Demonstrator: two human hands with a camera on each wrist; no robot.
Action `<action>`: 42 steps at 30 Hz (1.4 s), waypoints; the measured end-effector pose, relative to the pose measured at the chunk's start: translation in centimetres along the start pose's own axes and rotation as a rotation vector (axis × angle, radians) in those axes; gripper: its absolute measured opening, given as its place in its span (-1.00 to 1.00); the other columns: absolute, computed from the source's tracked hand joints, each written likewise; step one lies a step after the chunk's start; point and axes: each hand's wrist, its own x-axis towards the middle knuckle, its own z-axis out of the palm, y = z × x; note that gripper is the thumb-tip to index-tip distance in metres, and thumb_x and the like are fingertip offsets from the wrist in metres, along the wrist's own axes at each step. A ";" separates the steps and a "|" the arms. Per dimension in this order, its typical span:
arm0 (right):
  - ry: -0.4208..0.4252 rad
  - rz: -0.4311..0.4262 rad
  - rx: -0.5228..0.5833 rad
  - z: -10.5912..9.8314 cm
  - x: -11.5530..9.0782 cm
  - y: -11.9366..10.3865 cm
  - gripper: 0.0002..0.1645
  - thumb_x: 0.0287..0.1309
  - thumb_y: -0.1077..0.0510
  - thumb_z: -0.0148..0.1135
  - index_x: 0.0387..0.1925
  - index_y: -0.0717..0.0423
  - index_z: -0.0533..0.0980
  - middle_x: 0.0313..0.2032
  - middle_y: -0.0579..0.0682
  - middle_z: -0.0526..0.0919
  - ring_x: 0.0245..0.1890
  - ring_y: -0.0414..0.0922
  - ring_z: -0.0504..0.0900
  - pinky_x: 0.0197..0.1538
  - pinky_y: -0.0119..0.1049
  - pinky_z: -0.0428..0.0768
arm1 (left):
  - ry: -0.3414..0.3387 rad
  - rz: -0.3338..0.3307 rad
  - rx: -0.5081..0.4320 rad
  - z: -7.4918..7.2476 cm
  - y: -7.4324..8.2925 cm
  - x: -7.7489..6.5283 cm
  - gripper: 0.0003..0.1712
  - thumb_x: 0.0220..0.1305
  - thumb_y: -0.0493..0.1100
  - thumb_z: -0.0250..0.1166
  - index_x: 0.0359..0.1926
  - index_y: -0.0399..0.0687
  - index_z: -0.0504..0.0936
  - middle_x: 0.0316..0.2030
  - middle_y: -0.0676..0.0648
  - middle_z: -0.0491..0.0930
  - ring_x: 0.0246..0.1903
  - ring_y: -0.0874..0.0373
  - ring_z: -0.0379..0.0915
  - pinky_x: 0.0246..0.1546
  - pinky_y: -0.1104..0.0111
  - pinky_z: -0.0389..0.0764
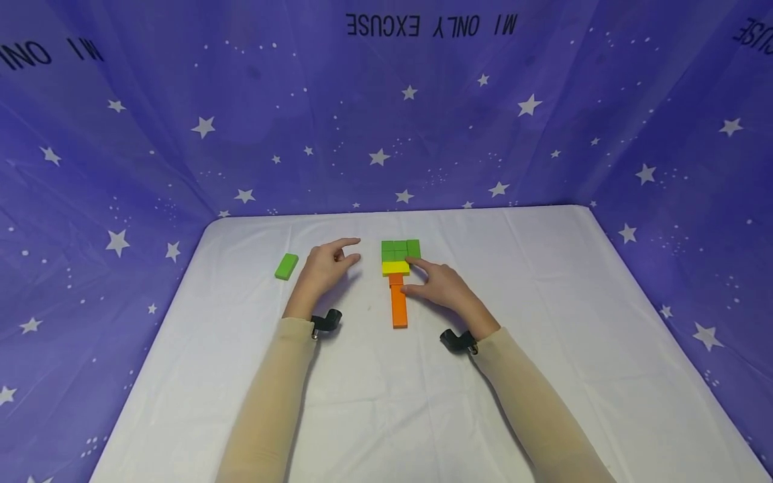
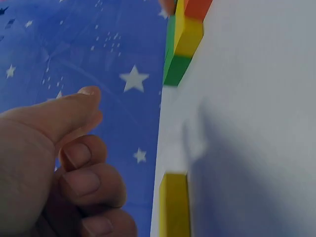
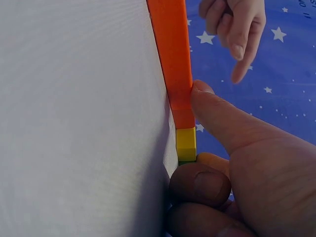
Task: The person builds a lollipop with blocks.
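Flat blocks lie together on the white table: a patch of green blocks (image 1: 394, 251), a yellow block (image 1: 395, 269) against its near side, then a short orange block (image 1: 395, 280) and a long orange block (image 1: 399, 310). My right hand (image 1: 445, 285) is at their right side, index fingertip at the green patch's near right corner. Its thumb (image 3: 210, 101) touches the orange piece's edge in the right wrist view. To the left of the blocks, my left hand (image 1: 324, 270) hovers with fingers loosely bent, holding nothing. Low in the left wrist view stands a yellow-faced block (image 2: 174, 205).
A single green block (image 1: 286, 266) lies left of my left hand. The white-covered table (image 1: 374, 402) ends at a purple star-patterned curtain (image 1: 338, 134) behind and on both sides. Dark wrist cameras (image 1: 328, 320) sit at the sleeve cuffs.
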 end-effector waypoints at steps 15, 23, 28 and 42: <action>0.000 -0.003 -0.011 -0.2 0.1 -0.1 0.00 0.21 -0.39 0.43 0.60 -0.28 0.32 0.49 0.12 0.49 0.46 0.25 0.48 0.47 0.29 0.41 | -0.014 -0.115 0.019 -3.4 -3.4 -0.8 -0.52 0.55 0.06 0.26 0.39 0.17 0.62 -0.50 -0.02 0.44 -0.58 0.09 0.25 -0.50 0.29 0.33; 0.001 -0.009 -0.011 -0.2 0.1 -0.1 0.00 0.21 -0.39 0.43 0.60 -0.26 0.33 0.48 0.12 0.50 0.45 0.22 0.50 0.48 0.27 0.42 | -0.016 -0.159 0.023 -3.5 -4.1 -0.8 -0.50 0.54 0.04 0.26 0.42 0.14 0.60 -0.53 0.00 0.40 -0.60 0.12 0.22 -0.53 0.31 0.30; 0.008 -0.011 -0.013 -0.1 0.2 0.0 0.00 0.20 -0.39 0.43 0.60 -0.27 0.33 0.50 0.11 0.48 0.48 0.24 0.46 0.48 0.28 0.40 | -0.017 -0.178 0.025 -4.2 -4.8 -0.9 -0.47 0.54 0.04 0.26 0.44 0.13 0.57 -0.58 0.03 0.33 -0.63 0.15 0.15 -0.57 0.32 0.25; 0.008 -0.013 -0.003 0.0 0.0 0.2 0.00 0.20 -0.39 0.42 0.59 -0.27 0.33 0.50 0.11 0.48 0.49 0.26 0.45 0.49 0.31 0.37 | -0.077 -0.254 -0.008 -7.1 -6.5 -2.4 -0.38 0.52 0.09 0.29 0.52 0.18 0.48 -0.48 0.00 0.40 -0.47 0.09 0.26 -0.40 0.26 0.33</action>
